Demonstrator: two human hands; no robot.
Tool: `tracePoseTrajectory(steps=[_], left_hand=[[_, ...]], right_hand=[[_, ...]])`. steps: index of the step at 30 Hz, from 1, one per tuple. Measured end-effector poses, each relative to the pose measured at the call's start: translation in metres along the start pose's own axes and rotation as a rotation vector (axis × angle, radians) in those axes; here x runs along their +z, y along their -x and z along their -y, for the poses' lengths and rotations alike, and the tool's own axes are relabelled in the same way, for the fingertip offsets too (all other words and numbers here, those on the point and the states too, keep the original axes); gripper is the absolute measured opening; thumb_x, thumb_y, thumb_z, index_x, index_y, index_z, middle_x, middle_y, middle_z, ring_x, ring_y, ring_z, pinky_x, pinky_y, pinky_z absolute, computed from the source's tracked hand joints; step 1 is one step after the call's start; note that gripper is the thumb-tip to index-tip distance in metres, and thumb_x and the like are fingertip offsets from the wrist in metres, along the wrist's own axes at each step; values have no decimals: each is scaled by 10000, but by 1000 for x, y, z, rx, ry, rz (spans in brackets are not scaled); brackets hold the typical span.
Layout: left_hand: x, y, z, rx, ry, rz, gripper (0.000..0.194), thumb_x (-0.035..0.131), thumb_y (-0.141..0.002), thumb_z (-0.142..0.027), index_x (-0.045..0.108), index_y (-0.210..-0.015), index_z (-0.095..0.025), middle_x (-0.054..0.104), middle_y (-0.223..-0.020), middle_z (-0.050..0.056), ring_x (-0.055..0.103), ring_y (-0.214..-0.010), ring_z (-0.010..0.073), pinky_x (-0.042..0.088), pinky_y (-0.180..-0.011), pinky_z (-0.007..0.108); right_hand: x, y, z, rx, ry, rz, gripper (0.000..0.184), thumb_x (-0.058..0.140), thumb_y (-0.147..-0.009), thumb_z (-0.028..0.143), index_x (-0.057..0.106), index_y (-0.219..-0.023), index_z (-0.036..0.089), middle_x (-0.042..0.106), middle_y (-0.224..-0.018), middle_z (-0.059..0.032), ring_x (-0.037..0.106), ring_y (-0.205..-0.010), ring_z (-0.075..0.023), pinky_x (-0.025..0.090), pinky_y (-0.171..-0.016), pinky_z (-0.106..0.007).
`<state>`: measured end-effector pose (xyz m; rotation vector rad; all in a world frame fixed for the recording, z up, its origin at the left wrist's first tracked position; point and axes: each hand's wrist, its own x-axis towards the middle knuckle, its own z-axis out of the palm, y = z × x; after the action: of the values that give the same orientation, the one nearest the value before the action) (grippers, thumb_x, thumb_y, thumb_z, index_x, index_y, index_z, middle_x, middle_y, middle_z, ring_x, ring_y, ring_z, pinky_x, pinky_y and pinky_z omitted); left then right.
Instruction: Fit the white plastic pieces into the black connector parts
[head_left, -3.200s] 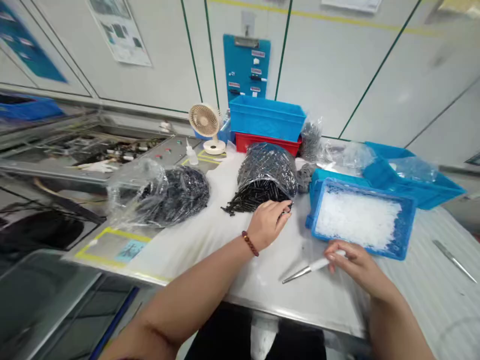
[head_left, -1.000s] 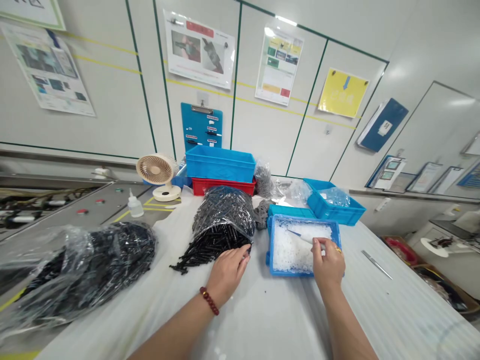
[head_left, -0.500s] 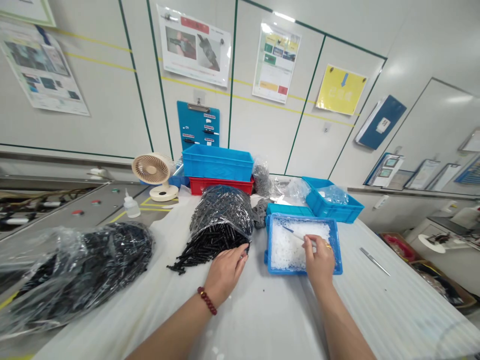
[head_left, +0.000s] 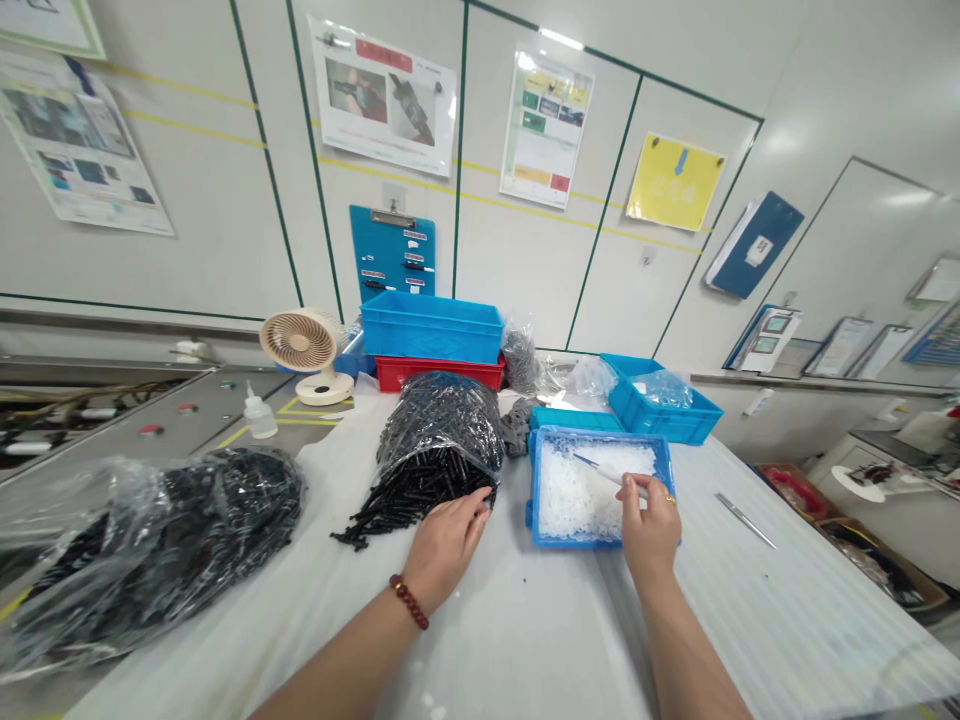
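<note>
Right hand [head_left: 649, 530] pinches white-handled tool [head_left: 609, 473] over blue tray [head_left: 530, 490]

The tool is gripped by the right hand, with the thumb and fingers closed on the rear of the handle. Its long axis runs up and to the left from the hand, and the narrow tip is held over the white granules [head_left: 577, 497] in the tray; whether the tip touches them cannot be told. Of the two hands, the right is clearly nearer to the tool and tray. The left hand [head_left: 446, 540], with a bead bracelet [head_left: 409, 602] on its wrist, is held open, its fingertips against short black rods [head_left: 405, 512] spilling from a clear plastic bag [head_left: 442, 430]. The rods lie just left of the tray on the tabletop [head_left: 525, 625]. A slim metal blade [head_left: 745, 520] is laid to the right, well apart from both hands.
</note>
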<state>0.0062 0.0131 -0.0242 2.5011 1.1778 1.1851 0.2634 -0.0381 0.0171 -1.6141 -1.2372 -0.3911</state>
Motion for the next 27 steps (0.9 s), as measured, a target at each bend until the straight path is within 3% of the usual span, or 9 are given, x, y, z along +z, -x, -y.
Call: tracePoseTrajectory(steps=[8, 14, 17, 22, 27], left_hand=[[1, 0, 0, -4, -11, -15, 289, 340, -909, -290, 536, -1090, -182, 658, -863, 39, 613, -767, 171, 482, -718, 300], [1, 1, -1, 15, -13, 0, 287, 336, -909, -276, 533, -1091, -175, 660, -869, 43, 616, -771, 175, 484, -709, 302], [1, 1, -1, 21, -18, -10, 288, 328, -913, -278, 534, -1087, -174, 659, -866, 43, 616, -767, 173, 485, -707, 301], [0, 1, 0, 19, 0, -26, 283, 328, -916, -275, 527, -1092, -177, 653, -851, 37, 609, -761, 161, 483, -717, 289], [2, 1, 0, 23, 10, -39, 274, 318, -927, -271, 519, -1090, -181, 646, -838, 31, 598, -750, 151, 479, -701, 282]], right_hand=[[3, -1, -2, -209, 183, -47, 340, 361, -887, 402, 598, -782, 182, 626, -640, -55, 550, -716, -212, 365, -699, -329], [15, 1, 4, -201, 156, 18, 358, 379, -871, 433, 638, -822, 190, 659, -715, -69, 567, -743, -215, 365, -718, -338], [18, 3, 6, -62, -29, 82, 381, 390, -848, 471, 631, -844, 176, 660, -706, -65, 566, -736, -210, 378, -682, -316], [10, 3, 2, 360, -372, 79, 371, 467, -785, 518, 586, -743, 170, 621, -635, -3, 415, -446, -110, 314, -488, -245], [3, -3, -3, 436, -542, 3, 310, 546, -730, 481, 569, -672, 177, 562, -554, 19, 480, -574, -132, 349, -588, -246]])
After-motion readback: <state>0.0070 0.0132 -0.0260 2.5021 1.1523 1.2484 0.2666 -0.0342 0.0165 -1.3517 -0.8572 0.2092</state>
